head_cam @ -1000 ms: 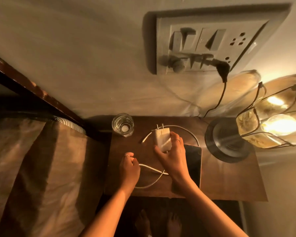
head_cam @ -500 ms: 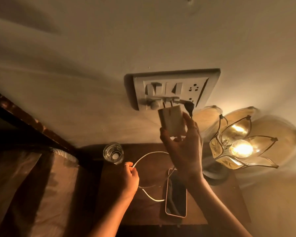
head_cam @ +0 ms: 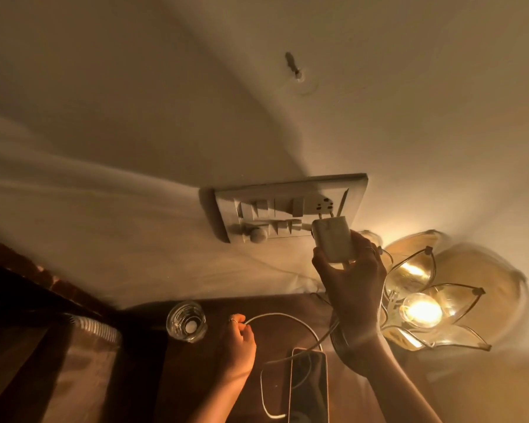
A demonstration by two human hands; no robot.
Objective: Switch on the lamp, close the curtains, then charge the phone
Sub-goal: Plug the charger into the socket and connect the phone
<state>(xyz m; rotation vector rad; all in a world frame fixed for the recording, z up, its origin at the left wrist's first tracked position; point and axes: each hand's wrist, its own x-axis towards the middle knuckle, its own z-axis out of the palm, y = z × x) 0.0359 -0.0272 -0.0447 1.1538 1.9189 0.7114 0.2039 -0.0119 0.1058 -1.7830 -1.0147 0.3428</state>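
Note:
My right hand (head_cam: 350, 283) grips a white charger adapter (head_cam: 333, 238) and holds it up at the wall switchboard (head_cam: 287, 206), its prongs at the socket holes on the board's right side. My left hand (head_cam: 237, 343) pinches the white charging cable (head_cam: 287, 317) low over the bedside table. The cable loops across the table beside the phone (head_cam: 309, 389), which lies face up at the table's front. The petal-shaped glass lamp (head_cam: 422, 309) on the right is lit.
A glass of water (head_cam: 186, 321) stands at the back left of the wooden bedside table (head_cam: 196, 377). A bed with brown bedding (head_cam: 43, 377) lies to the left. A nail (head_cam: 297, 71) sticks out of the wall above the switchboard.
My right hand lifted the adapter off the table and carried it up and right to the socket. My left hand kept its hold on the cable. The view tilted up the wall.

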